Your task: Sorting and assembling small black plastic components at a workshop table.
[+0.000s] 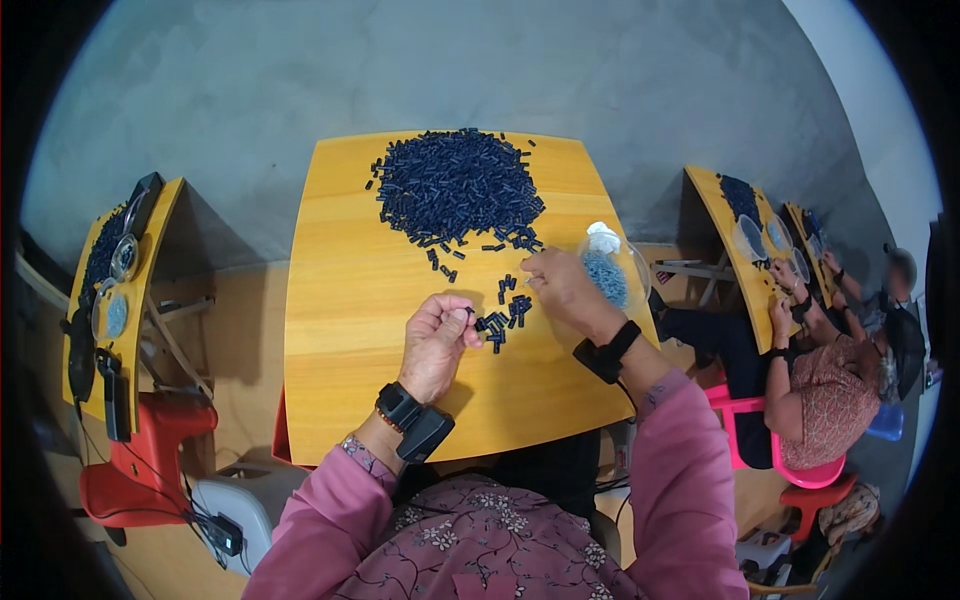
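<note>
1. From where I stand, picture the yellow wooden table (360,380) as a clock face, with the person seated at six.

2. The left hand (436,335) is just off centre, toward eight. Its thumb and fingertips pinch a small dark piece (470,312), mostly hidden by the fingers. A light hold near one end seems best, leaving the other end exposed and steady.

3. The right hand (567,287) is toward three, fingers bent down and inward. A pale speck (529,283) shows at the fingertips, too small to identify, so I cannot tell whether they grip it. Fingertip contact alone, with the palm raised, should suit pieces this little.

4. Between the hands, close to the centre, lies a small scatter of dark cylinders (518,312). Spread in one thin layer, each would likely lift singly.

5. A large heap of similar cylinders (460,185) covers twelve, with stragglers trailing toward the centre. Best to leave a gap between heap and scatter.

6. Toward three, just beyond the right hand, a clear tub (643,268) holds pale blue bits (604,278); a white wad (602,237) sits at its far side. The wrist could knock the rim, so I would hold it high.
</note>
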Action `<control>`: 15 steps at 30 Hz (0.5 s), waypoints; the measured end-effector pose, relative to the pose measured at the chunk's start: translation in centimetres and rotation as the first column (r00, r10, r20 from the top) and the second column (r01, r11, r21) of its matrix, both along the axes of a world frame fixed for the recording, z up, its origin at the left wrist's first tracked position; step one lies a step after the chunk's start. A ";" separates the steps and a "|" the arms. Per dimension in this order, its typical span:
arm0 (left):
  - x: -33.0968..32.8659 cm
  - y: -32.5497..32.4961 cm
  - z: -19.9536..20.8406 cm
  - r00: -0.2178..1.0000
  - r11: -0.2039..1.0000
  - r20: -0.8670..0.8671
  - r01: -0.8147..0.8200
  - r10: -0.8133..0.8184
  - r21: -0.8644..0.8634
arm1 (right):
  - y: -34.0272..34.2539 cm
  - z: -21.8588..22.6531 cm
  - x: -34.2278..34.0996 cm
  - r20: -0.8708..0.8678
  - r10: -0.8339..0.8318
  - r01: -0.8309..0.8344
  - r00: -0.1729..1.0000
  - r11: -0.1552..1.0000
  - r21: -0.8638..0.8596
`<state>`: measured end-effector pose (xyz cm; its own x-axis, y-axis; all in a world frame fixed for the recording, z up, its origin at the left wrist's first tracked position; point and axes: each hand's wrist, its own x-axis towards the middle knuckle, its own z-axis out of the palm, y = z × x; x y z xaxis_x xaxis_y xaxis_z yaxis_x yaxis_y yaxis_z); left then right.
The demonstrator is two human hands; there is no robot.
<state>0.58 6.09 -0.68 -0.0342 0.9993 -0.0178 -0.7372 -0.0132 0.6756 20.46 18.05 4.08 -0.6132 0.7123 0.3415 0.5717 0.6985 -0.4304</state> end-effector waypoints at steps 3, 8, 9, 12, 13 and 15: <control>0.0 0.0 0.1 1.000 1.000 0.005 -0.006 0.006 -0.018 | -0.3 0.7 0.3 -0.014 -0.016 0.015 1.000 0.998 -0.067; 0.0 0.2 0.0 1.000 1.000 -0.001 -0.006 0.006 -0.020 | -1.9 1.0 1.1 -0.085 0.001 0.007 0.996 0.995 0.097; 0.0 0.1 -0.1 1.000 1.000 -0.002 -0.006 0.006 -0.024 | -2.5 1.2 1.1 -0.086 0.001 0.007 0.996 0.996 0.093; 0.0 0.2 -0.2 1.000 0.999 -0.009 -0.020 0.020 -0.029 | -4.1 1.9 1.2 -0.090 -0.087 0.084 0.992 0.996 -0.029; 0.0 0.2 -0.2 1.000 1.000 -0.011 -0.025 0.025 -0.019 | -4.3 1.6 1.5 -0.068 -0.102 0.100 0.992 0.995 -0.026; 0.0 0.2 -0.3 1.000 1.000 -0.013 -0.026 0.026 -0.009 | -4.6 1.0 1.9 -0.047 -0.121 0.120 0.992 0.992 -0.023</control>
